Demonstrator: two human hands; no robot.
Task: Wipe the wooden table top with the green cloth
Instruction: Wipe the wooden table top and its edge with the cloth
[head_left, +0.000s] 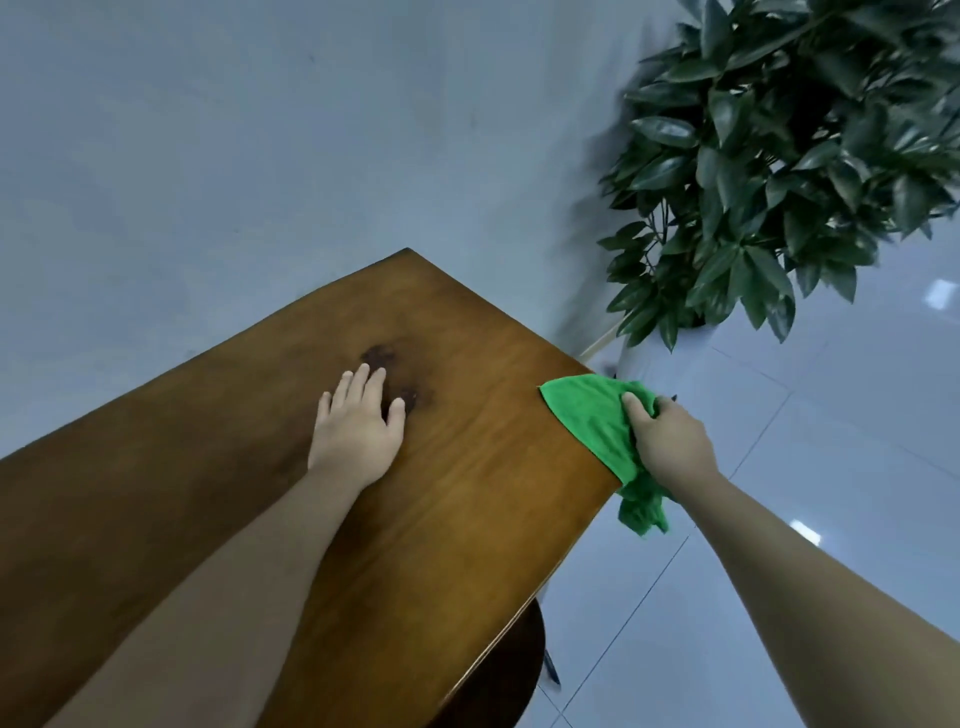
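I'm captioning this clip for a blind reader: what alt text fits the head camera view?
A person's right hand grips a green cloth at the right edge of a wooden table top, part of the cloth hanging over the side. The left hand lies flat by a dark stain; a leafy plant stands beyond.

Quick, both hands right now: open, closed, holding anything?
Left hand: open, flat on the wooden table top, holding nothing.
Right hand: closed on the green cloth at the table's edge.
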